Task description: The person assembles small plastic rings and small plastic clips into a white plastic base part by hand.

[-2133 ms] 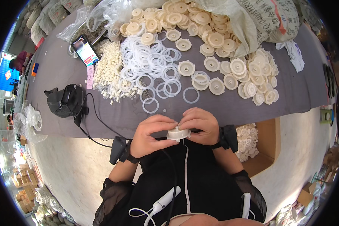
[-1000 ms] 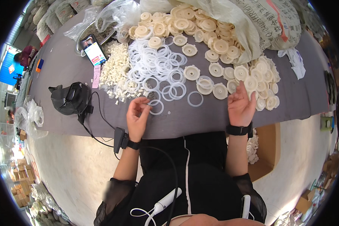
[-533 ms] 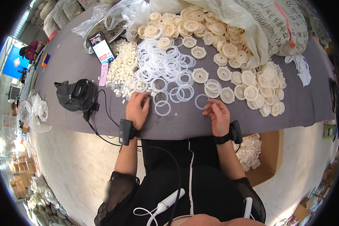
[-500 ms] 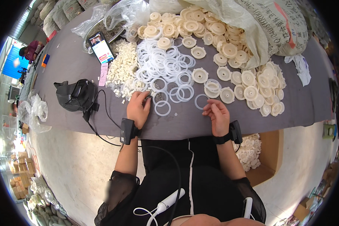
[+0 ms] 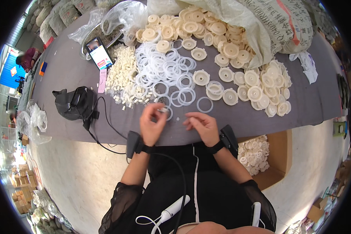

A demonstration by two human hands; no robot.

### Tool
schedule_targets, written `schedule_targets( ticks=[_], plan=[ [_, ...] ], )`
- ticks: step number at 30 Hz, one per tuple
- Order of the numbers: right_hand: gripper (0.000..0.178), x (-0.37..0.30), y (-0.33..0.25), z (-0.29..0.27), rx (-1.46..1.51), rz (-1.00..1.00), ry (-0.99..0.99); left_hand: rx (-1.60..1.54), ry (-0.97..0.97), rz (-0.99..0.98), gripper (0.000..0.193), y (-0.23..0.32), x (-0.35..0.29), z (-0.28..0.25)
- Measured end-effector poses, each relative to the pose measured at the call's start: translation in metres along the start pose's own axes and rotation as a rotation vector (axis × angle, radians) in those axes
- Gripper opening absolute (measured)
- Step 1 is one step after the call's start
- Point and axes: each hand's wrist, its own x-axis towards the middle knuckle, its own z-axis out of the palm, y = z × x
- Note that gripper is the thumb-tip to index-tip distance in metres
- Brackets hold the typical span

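My left hand (image 5: pixel 152 124) is raised over the near part of the table, fingers curled in a pinch. Between its fingertips shows a small white plastic piece (image 5: pixel 162 110), blurred by motion. Just beyond it lie clear plastic rings (image 5: pixel 160 89), one partly covered by the fingers. To the right, my right hand (image 5: pixel 203 128) has its thumb and fingers drawn together; whatever they hold, if anything, is hidden. A single clear ring (image 5: pixel 204 111) lies just beyond that hand. Small cream plastic pieces (image 5: pixel 123 70) are heaped at the left of the rings.
Cream round plastic caps (image 5: pixel 254 93) spread from a woven sack (image 5: pixel 279 23) on the grey table (image 5: pixel 183 134). A phone (image 5: pixel 98 54), a pink slip (image 5: pixel 102 81) and a black bag (image 5: pixel 75 103) with a cable are at left. Below the table's right edge stands a carton (image 5: pixel 279 167) of white parts.
My left hand has come away from the small pieces, toward me and slightly right, with a white piece in its fingertips. My right hand has moved left and nearer, closing the gap.
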Motion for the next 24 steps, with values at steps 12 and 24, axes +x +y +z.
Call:
schedule_targets(
  ticks=[12,24],
  plan=[
    [0.021,0.006,-0.001,-0.001,0.116,0.167,-0.016,0.091,-0.192,0.399,0.026,0.026,0.003,0.012],
    [0.024,0.004,0.004,-0.006,0.179,0.114,-0.006,0.665,-0.138,0.082,0.013,-0.007,0.046,0.000]
  ],
)
